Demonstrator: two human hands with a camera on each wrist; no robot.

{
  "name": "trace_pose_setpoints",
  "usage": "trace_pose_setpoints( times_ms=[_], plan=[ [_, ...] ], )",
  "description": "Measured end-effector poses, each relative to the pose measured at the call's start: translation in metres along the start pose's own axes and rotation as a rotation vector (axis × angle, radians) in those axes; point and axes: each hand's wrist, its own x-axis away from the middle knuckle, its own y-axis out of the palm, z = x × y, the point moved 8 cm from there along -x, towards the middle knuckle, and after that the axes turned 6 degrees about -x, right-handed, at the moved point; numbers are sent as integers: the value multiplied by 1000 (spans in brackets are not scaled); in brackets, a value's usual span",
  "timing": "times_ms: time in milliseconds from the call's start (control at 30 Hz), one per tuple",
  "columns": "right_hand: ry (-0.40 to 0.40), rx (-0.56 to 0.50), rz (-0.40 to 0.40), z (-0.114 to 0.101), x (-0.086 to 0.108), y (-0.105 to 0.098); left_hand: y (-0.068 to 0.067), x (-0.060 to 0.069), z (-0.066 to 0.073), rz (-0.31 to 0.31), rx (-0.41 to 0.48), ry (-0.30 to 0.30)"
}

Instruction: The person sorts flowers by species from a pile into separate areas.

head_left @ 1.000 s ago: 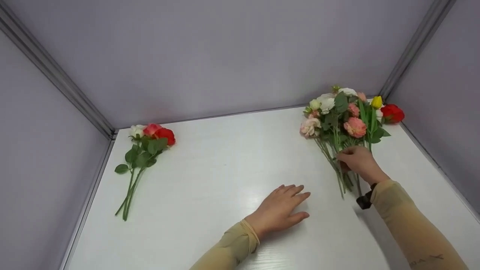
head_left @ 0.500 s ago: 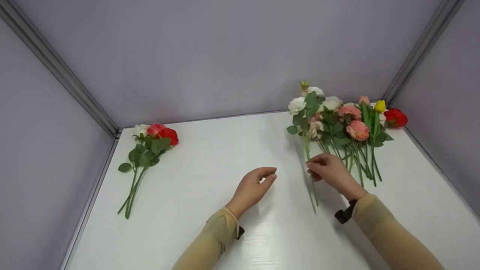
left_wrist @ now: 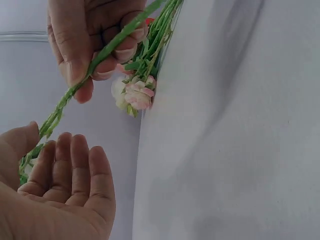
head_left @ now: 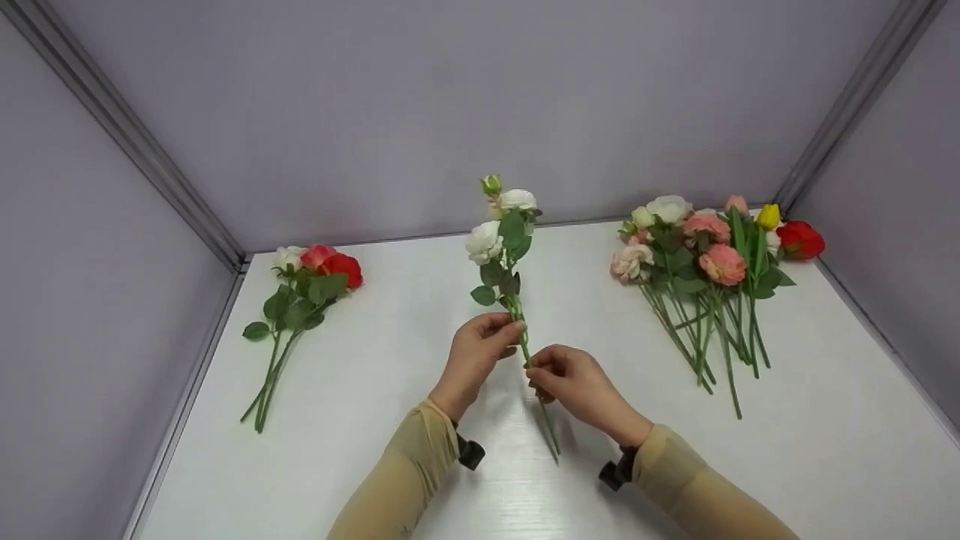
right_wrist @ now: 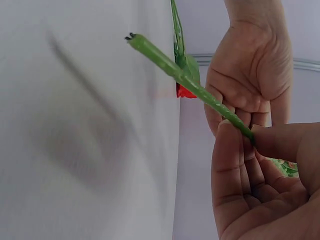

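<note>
A white flower stem [head_left: 484, 241] with two white blooms, a green bud and leaves stands tilted over the middle of the table in the head view. My right hand [head_left: 577, 382] pinches its green stalk between thumb and fingertips. In the right wrist view the cut end of the stalk [right_wrist: 175, 71] sticks out past my right fingers. Higher up, just below the leaves, my left hand [head_left: 476, 356] holds the same stalk between thumb and forefinger. The left wrist view shows the other left fingers [left_wrist: 80, 165] fairly straight beside it.
On the right of the white table [head_left: 390, 360] lies a pile of pink, white, yellow and red flowers [head_left: 724, 264]. A small bunch of red, pink and white flowers [head_left: 341, 270] lies on the left. Grey walls [head_left: 480, 112] stand around the table.
My right hand has lifted the white flower stem from the right pile and carried it left to the middle. My left hand, flat at first, has moved up-left and taken the stalk.
</note>
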Motion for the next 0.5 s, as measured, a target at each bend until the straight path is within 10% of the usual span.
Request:
trace_pose_setpoints(
  times_ms=[500],
  plan=[
    [83,-102,-125,33,25,29,-12,2,8,12,41,13]
  ],
)
